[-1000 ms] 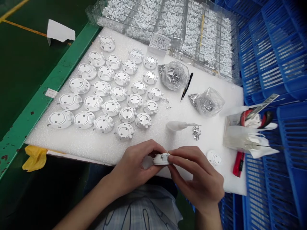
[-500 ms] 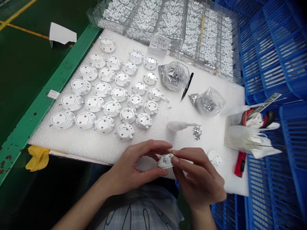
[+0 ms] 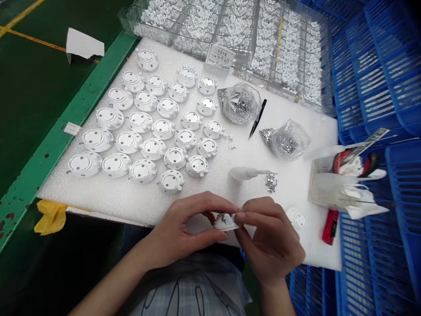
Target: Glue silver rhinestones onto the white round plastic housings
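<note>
"What do you have there?"

"A small white piece [image 3: 226,223], low in front of me, near the close edge of the white foam sheet [image 3: 98,193]. Both my hands are at it."

"How do they sit on it?"

"My left hand [image 3: 177,232] curves around its left side, index finger reaching along the back, thumb along the front. My right hand [image 3: 272,241] is pinched narrow at its right end. I can't tell exactly where the right thumb presses."

"Which way up is it?"

"Its rim is underneath and some raised lumps show on top. My fingers hide the rest."

"And just ahead?"

"A translucent bottle [image 3: 243,174], its thin nozzle pointing right, near a little heap of silvery bits [image 3: 271,183]."

"To the left?"

"Rows of white discs [image 3: 162,127], with dark dots on their faces."

"What about the right?"

"A lone white disc [image 3: 299,219] just past my right hand, partly hidden by it, then a red-and-black tool [image 3: 329,228]."

"Farther back?"

"A clear bag [image 3: 241,105] and a second clear bag [image 3: 291,139], both with silvery bits inside, and a slim black tool [image 3: 257,119] between them. Behind those, clear trays [image 3: 129,23] full of small white parts."
</note>
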A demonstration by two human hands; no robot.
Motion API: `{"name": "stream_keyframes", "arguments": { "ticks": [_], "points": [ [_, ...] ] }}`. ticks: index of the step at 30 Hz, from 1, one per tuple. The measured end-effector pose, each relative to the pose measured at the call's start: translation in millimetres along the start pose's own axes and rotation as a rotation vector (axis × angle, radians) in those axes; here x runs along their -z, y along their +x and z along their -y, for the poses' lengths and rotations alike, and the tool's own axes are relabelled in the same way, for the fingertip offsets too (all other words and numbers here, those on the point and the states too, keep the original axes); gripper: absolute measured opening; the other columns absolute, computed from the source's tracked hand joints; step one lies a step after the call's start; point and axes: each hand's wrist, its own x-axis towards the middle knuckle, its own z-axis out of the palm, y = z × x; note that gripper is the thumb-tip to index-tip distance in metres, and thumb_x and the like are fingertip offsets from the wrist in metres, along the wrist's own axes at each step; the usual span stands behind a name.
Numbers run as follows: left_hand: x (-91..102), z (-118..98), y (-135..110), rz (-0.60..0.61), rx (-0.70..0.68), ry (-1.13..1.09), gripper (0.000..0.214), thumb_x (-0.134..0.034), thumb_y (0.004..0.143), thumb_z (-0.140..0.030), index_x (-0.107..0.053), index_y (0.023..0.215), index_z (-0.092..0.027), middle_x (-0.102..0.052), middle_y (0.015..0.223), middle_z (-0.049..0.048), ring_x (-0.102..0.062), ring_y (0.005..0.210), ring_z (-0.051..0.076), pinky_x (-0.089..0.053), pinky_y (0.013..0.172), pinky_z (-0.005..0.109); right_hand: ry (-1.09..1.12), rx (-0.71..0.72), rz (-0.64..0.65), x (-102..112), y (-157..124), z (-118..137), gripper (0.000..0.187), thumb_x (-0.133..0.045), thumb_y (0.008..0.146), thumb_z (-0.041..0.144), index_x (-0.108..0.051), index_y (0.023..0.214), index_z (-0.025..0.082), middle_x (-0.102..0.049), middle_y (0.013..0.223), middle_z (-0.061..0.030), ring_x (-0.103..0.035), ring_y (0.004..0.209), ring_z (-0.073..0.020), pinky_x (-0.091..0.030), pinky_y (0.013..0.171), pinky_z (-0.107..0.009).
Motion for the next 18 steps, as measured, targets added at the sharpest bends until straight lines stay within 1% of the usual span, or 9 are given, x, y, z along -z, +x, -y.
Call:
{"name": "stream_keyframes", "arguments": {
  "ticks": [3, 5, 8, 11, 15, 18],
  "points": [
    [1.2, -0.7, -0.5, 0.006, -0.010, -0.010, 0.032, -0.078, 0.090, -0.018, -0.074, 0.121, -0.028, -0.079, 0.115, 0.0009, -0.071, 0.098, 0.016, -0.055, 0.082, 0.023, 0.115, -0.103, 0.019, 1.7, 0.7, 2.4, 0.046, -0.068, 0.078, -0.007, -0.067, 0.114, 0.021, -0.071, 0.091, -0.0019, -0.066, 0.084, -0.0175, -0.056, 0.070, -0.035],
    [2.2, -1.3, 0.2, 0.022, -0.006, 0.002, 0.031, -0.077, 0.091, -0.020, -0.075, 0.121, -0.028, -0.079, 0.115, 0.0012, -0.072, 0.098, 0.016, -0.056, 0.083, 0.024, 0.110, -0.122, 0.033, 3.8, 0.3, 3.6, 0.043, -0.069, 0.078, -0.006, -0.067, 0.110, 0.023, -0.071, 0.090, -0.0017, -0.066, 0.084, -0.0181, -0.057, 0.069, -0.035],
    [3.8, -2.0, 1.9, 0.051, 0.005, 0.029, 0.029, -0.077, 0.091, -0.023, -0.075, 0.120, -0.027, -0.079, 0.114, 0.0033, -0.073, 0.098, 0.019, -0.058, 0.083, 0.027, 0.060, -0.085, 0.043, 6.5, -1.1, 3.6, 0.040, -0.071, 0.078, -0.006, -0.069, 0.108, 0.021, -0.070, 0.089, -0.0026, -0.067, 0.084, -0.0178, -0.057, 0.067, -0.033],
    [4.9, -2.2, 2.8, 0.076, 0.003, 0.043, 0.030, -0.076, 0.091, -0.022, -0.075, 0.121, -0.026, -0.079, 0.114, 0.0040, -0.073, 0.101, 0.020, -0.058, 0.085, 0.029, 0.021, -0.039, 0.044, 7.8, -2.7, 2.8, 0.038, -0.072, 0.078, -0.006, -0.071, 0.107, 0.019, -0.070, 0.088, -0.0036, -0.068, 0.082, -0.0175, -0.057, 0.065, -0.032],
    [5.2, -1.8, 2.4, 0.081, 0.007, 0.029, 0.029, -0.077, 0.091, -0.022, -0.075, 0.119, -0.026, -0.079, 0.115, 0.0050, -0.073, 0.104, 0.023, -0.058, 0.090, 0.033, -0.001, -0.038, 0.039, 7.6, -3.9, 2.2, 0.041, -0.070, 0.079, -0.004, -0.071, 0.111, 0.022, -0.071, 0.088, -0.0034, -0.068, 0.079, -0.0188, -0.059, 0.062, -0.034],
    [5.3, -1.9, 2.4, 0.079, 0.003, 0.020, 0.029, -0.077, 0.090, -0.021, -0.075, 0.118, -0.027, -0.079, 0.114, 0.0045, -0.073, 0.105, 0.023, -0.058, 0.090, 0.033, -0.023, -0.003, 0.042, 6.9, -4.1, 1.8, 0.041, -0.070, 0.080, -0.003, -0.072, 0.112, 0.022, -0.071, 0.086, -0.0032, -0.068, 0.076, -0.0183, -0.059, 0.061, -0.034]
  ]
}}
